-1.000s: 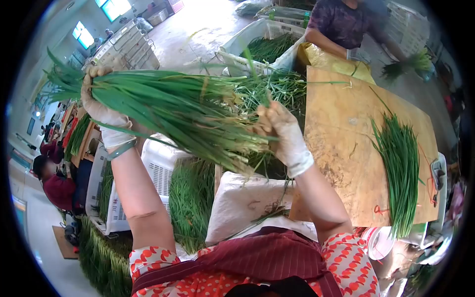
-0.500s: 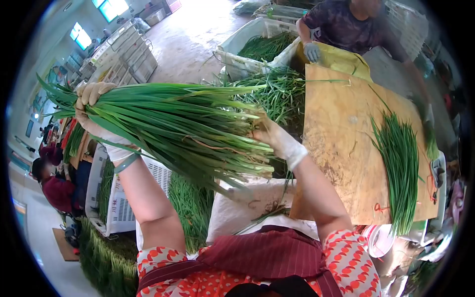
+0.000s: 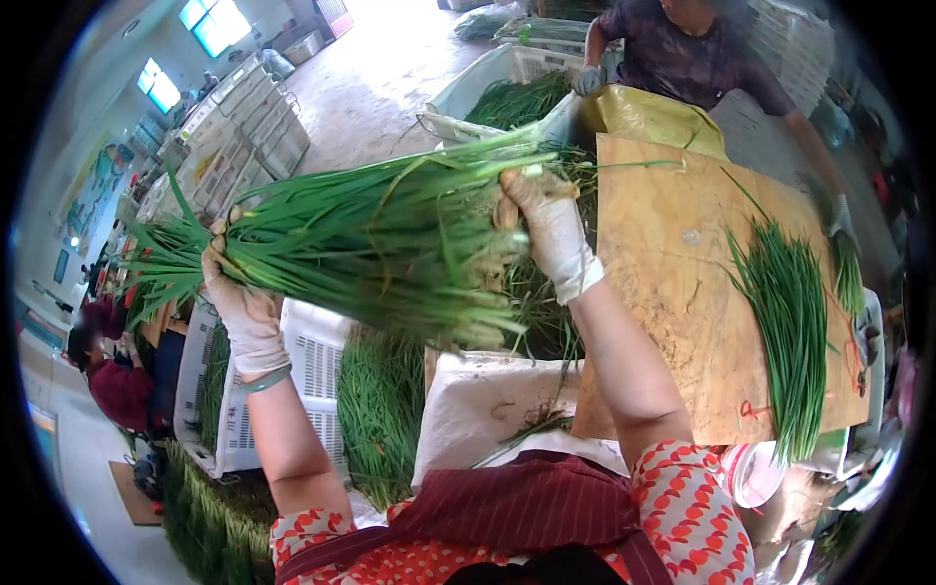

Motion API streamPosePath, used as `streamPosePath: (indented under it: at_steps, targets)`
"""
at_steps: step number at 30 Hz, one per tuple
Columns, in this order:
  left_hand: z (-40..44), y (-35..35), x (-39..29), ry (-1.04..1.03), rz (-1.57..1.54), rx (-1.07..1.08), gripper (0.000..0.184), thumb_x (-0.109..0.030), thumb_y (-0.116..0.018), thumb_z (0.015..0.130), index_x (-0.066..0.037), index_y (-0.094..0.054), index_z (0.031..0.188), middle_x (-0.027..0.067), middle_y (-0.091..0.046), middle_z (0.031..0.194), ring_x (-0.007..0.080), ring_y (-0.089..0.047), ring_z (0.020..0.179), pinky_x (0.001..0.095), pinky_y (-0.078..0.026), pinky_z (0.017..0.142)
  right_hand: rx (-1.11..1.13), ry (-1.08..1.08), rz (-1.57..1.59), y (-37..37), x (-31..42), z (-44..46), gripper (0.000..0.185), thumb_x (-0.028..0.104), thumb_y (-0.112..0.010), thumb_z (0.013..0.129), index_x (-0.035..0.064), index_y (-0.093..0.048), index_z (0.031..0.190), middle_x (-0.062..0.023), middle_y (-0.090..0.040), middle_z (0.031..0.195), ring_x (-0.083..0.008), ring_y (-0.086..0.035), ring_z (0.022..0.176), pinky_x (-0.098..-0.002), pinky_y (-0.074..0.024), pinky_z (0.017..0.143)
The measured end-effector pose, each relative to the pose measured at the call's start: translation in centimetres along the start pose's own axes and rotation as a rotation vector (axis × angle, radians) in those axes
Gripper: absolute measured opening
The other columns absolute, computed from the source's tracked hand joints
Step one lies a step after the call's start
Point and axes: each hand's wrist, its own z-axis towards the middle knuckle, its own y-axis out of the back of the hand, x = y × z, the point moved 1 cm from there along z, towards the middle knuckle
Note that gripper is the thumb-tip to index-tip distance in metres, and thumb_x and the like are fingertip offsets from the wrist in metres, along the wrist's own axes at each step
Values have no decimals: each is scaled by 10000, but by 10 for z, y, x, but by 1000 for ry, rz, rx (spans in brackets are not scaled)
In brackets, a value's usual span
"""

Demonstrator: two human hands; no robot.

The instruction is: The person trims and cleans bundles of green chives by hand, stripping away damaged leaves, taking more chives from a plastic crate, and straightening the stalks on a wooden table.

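A large bunch of long green leafy stalks [image 3: 361, 234] is held up in the air, lying roughly level. My left hand [image 3: 239, 297], in a pale glove, is wrapped round its leafy end. At the pale root end, my right hand [image 3: 548, 219], also gloved, has its fingers closed on stalk ends at the upper edge; which strands they pinch is hard to make out. Below the bunch is a white sack surface [image 3: 458, 414] with dirt and loose strands. A smaller green bunch [image 3: 785, 331] lies on the wooden board [image 3: 663, 292] at the right.
White crates [image 3: 239, 419] and piled greens [image 3: 380, 419] stand at the lower left. Ahead is a lined crate of greens [image 3: 517, 102]. A co-worker [image 3: 682, 54] in gloves stands beyond the board by a yellow sack [image 3: 653, 117]. Another person [image 3: 117, 385] is at far left.
The bunch has tilted, its root end rising. My left hand has moved down and right, my right hand up. The co-worker's gloved hand has shifted left to the lined crate's edge.
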Motion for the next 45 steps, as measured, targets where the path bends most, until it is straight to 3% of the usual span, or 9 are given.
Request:
streamPosePath:
  at_steps: [5,9,13,18,27,35,37,42,45]
  targets:
    - [-13,4,2,-170,-19,-243,155,-131,-488,828,-46,-573,926,84,-579,985,238,-519,989,406,-411,930,176,-58,-59,-9,15,-21,214,209,-605,867,-3,-633,861,-52,-641,731,-106,-569,651,-230,-464,539]
    - [-17,23,-9,-68,-204,59,200,-186,-477,832,-57,-563,958,70,-576,1015,228,-519,1002,410,-397,939,269,-93,88,25,11,-22,214,188,-565,891,-9,-626,950,-72,-620,754,-112,-559,631,-230,-466,537]
    - [-26,16,-11,-229,-17,-311,276,-258,-419,869,-66,-563,1006,65,-580,1054,218,-521,1026,416,-398,941,-190,-34,71,39,-2,-14,242,206,-546,902,7,-603,1028,-49,-624,843,-101,-567,751,-216,-467,662]
    - [-19,56,-13,-196,-99,-81,463,-415,-368,896,-100,-512,1204,110,-533,1220,302,-488,1128,482,-377,978,154,-123,-361,-16,9,-5,573,456,-679,764,13,-600,1119,-106,-623,1066,-191,-566,983,-296,-417,891]
    - [-32,5,-3,-290,87,-184,266,-255,-448,853,-82,-554,1023,67,-585,1047,230,-541,995,431,-441,898,355,-390,-792,-25,-37,39,853,671,-631,677,-7,-548,1188,-104,-615,1073,-178,-568,953,-272,-432,840]
    - [-34,34,-12,-213,-38,129,318,-327,-388,916,-96,-561,1048,54,-568,1106,251,-492,1113,462,-369,980,134,-294,73,-28,-45,25,511,375,-717,757,14,-567,1086,-67,-605,1040,-172,-517,983,-295,-407,852]
    - [-35,38,-13,-134,-195,58,172,-265,-497,874,-113,-541,806,81,-562,1100,271,-500,1070,499,-379,956,99,-248,71,-33,-37,17,464,364,-688,790,15,-575,1074,-66,-624,991,-135,-545,858,-267,-433,754]
    - [-41,36,-14,-258,121,-288,388,-402,-414,899,-108,-564,1103,77,-573,1158,263,-533,1061,460,-425,923,358,-163,-291,-27,-21,5,283,294,-587,878,13,-607,901,-44,-616,740,-112,-558,669,-227,-440,645]
    - [-40,29,-21,-234,118,-403,220,-335,-466,888,-140,-567,874,72,-577,1113,263,-535,1050,459,-441,915,450,-155,-463,-18,-11,-1,261,261,-548,903,9,-613,910,-27,-586,703,-106,-536,653,-236,-426,623]
